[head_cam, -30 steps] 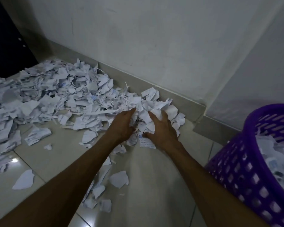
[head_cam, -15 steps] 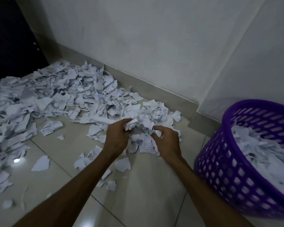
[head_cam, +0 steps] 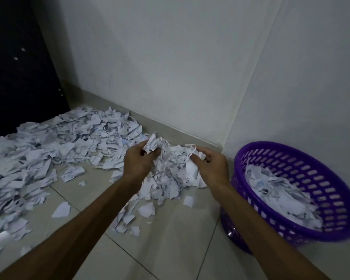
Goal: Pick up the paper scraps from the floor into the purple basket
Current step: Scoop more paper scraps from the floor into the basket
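Two hands of yours at frame centre, each clutching paper. Left hand [head_cam: 136,161]: fingers curled round crumpled wad of scraps [head_cam: 154,145], raised above floor. Right hand [head_cam: 211,165]: fingers curled, pinching strips at top of gathered bunch [head_cam: 176,174] (bunch hangs between both hands, lower edge over tiles). Paper scraps [head_cam: 49,150]: wide litter across left half of frame, along skirting, loose bits at lower centre. Purple basket [head_cam: 331,201]: right of frame, just beside right forearm, partly filled with paper. Floor [head_cam: 170,249]: pale glossy tile.
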